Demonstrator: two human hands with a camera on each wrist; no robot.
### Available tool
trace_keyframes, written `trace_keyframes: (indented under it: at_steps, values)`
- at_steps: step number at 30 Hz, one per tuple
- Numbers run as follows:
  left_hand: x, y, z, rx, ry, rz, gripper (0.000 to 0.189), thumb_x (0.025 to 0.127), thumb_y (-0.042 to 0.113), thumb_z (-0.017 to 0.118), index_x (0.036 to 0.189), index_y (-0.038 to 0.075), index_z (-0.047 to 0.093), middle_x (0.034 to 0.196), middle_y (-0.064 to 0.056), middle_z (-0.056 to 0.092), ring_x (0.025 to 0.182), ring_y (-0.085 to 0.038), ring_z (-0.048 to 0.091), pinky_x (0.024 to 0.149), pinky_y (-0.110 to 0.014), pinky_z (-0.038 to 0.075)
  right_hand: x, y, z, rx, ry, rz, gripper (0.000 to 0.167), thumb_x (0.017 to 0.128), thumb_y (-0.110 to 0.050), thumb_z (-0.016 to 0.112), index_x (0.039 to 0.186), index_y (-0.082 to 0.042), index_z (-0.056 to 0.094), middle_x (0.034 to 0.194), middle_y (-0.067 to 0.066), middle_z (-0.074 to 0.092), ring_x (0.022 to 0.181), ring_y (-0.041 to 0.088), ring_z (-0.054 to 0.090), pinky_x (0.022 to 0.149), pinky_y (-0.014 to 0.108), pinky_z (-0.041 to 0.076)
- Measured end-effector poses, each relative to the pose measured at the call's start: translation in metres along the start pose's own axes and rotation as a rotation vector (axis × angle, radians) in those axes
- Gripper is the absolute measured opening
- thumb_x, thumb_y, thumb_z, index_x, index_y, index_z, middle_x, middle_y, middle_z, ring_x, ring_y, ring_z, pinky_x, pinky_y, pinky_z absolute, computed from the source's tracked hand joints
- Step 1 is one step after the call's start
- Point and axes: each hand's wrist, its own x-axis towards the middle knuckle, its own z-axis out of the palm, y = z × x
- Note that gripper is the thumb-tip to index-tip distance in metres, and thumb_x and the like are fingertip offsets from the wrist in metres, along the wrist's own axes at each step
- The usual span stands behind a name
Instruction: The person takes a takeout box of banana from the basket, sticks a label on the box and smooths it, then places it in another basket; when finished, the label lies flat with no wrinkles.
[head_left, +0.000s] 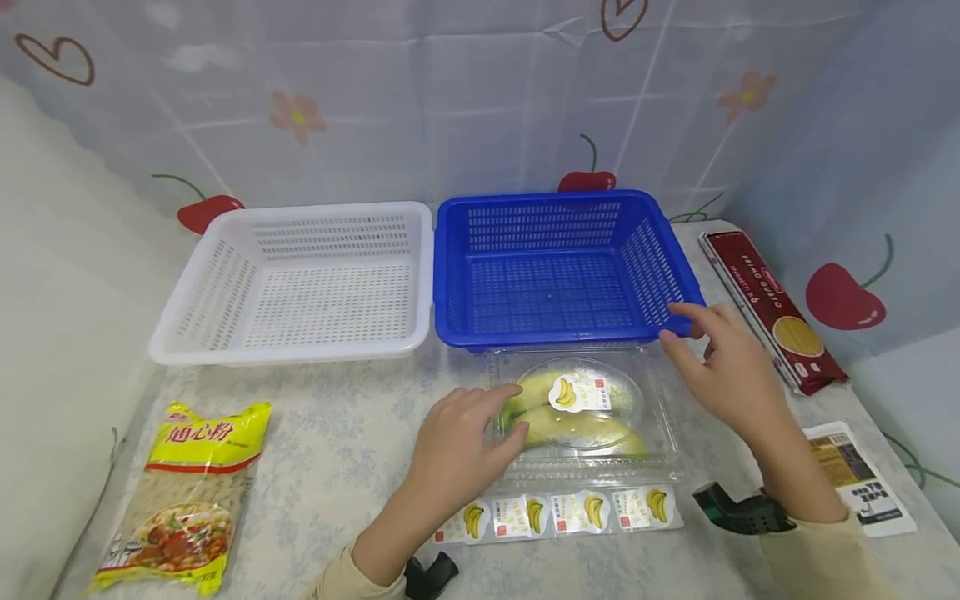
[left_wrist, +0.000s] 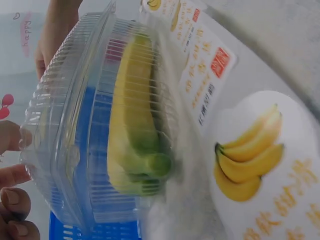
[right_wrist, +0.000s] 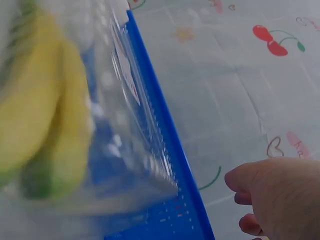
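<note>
A clear plastic clamshell box (head_left: 660, 417) with bananas (head_left: 581, 429) inside lies in front of the blue basket, its lid closed. A banana sticker (head_left: 581, 392) is on the lid. My left hand (head_left: 465, 437) is at the box's left end, thumb and forefinger spread; in the left wrist view its fingertips (left_wrist: 15, 175) are right at the lid's edge. My right hand (head_left: 731, 367) hovers beside the blue basket's front right corner, fingers loosely bent and holding nothing. A strip of banana stickers (head_left: 555, 514) lies in front of the box, partly behind my left forearm.
A white basket (head_left: 292, 354) and a blue basket (head_left: 555, 340) stand side by side at the back. A yellow noodle bag (head_left: 187, 500) lies at the left. At the right are a red spaghetti pack (head_left: 772, 308) and a white-and-brown packet (head_left: 862, 483), partly behind my right forearm.
</note>
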Motion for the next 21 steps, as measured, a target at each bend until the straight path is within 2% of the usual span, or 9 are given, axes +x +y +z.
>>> trace_keyframes:
  at_steps: [1,5,6,9,12,14,16,19,21]
  values:
    - [-0.002,-0.001,-0.001,-0.004,-0.027,-0.028,0.039,0.088,0.041,0.069,0.123,0.025,0.069,0.095,0.006,0.075,0.075,-0.010,0.060,0.064,-0.025,0.048,0.005,0.005,0.000,-0.006,-0.013,0.024,0.049,0.096,-0.033,0.063,0.139,-0.009,0.056,0.100,0.015,0.052,0.072,0.023,0.043,0.050,0.027,0.036]
    - [-0.010,-0.003,-0.003,-0.025,-0.133,-0.141,0.052,0.090,0.053,0.062,0.138,0.033,0.056,0.104,0.002,0.075,0.087,-0.017,0.069,0.059,-0.030,0.049,0.023,0.025,0.001,-0.018,-0.061,0.105,0.064,0.097,-0.044,0.059,0.150,-0.012,0.043,0.113,0.023,0.046,0.081,0.031,0.047,0.050,0.030,0.040]
    - [-0.012,-0.003,-0.002,-0.029,-0.154,-0.165,0.055,0.091,0.057,0.059,0.141,0.036,0.052,0.104,0.002,0.075,0.089,-0.018,0.070,0.058,-0.030,0.049,0.026,0.029,0.002,-0.014,-0.071,0.123,0.068,0.096,-0.047,0.058,0.152,-0.013,0.039,0.117,0.025,0.044,0.085,0.034,0.048,0.051,0.033,0.044]
    - [-0.015,-0.005,0.000,-0.033,-0.228,-0.225,0.062,0.090,0.069,0.051,0.147,0.047,0.038,0.096,0.004,0.074,0.082,-0.015,0.069,0.051,-0.027,0.043,0.033,0.039,0.005,-0.005,-0.092,0.162,0.076,0.095,-0.054,0.055,0.157,-0.018,0.029,0.129,0.028,0.036,0.094,0.044,0.049,0.056,0.048,0.053]
    - [-0.018,-0.006,0.002,-0.042,-0.293,-0.256,0.069,0.089,0.077,0.044,0.151,0.053,0.026,0.096,0.005,0.072,0.079,-0.013,0.067,0.050,-0.027,0.041,0.040,0.046,0.009,0.002,-0.124,0.187,0.081,0.095,-0.059,0.052,0.160,-0.023,0.019,0.136,0.032,0.031,0.102,0.053,0.048,0.068,0.064,0.053]
    - [-0.019,-0.007,0.004,-0.053,-0.331,-0.263,0.072,0.088,0.080,0.041,0.152,0.055,0.018,0.098,0.003,0.073,0.079,-0.014,0.067,0.049,-0.028,0.041,0.045,0.051,0.012,0.024,-0.153,0.193,0.083,0.095,-0.060,0.050,0.161,-0.024,0.014,0.137,0.032,0.028,0.107,0.055,0.045,0.077,0.070,0.050]
    - [-0.020,-0.007,0.006,-0.078,-0.360,-0.265,0.073,0.088,0.080,0.040,0.152,0.057,0.013,0.107,-0.001,0.074,0.083,-0.017,0.069,0.049,-0.028,0.041,0.049,0.055,0.015,0.063,-0.182,0.195,0.084,0.096,-0.060,0.049,0.161,-0.025,0.011,0.137,0.033,0.026,0.110,0.056,0.042,0.083,0.072,0.047]
    - [-0.021,-0.008,0.010,-0.131,-0.392,-0.270,0.072,0.090,0.077,0.041,0.151,0.058,0.008,0.107,-0.005,0.074,0.078,-0.018,0.068,0.048,-0.028,0.041,0.053,0.061,0.020,0.139,-0.224,0.199,0.084,0.097,-0.058,0.048,0.161,-0.026,0.006,0.137,0.033,0.024,0.116,0.056,0.038,0.090,0.074,0.043]
    - [-0.022,-0.008,0.012,-0.171,-0.406,-0.271,0.072,0.091,0.075,0.042,0.151,0.058,0.007,0.093,-0.002,0.074,0.069,-0.016,0.065,0.048,-0.028,0.042,0.055,0.063,0.023,0.179,-0.242,0.198,0.083,0.098,-0.056,0.049,0.161,-0.026,0.003,0.138,0.033,0.023,0.118,0.056,0.037,0.092,0.075,0.041]
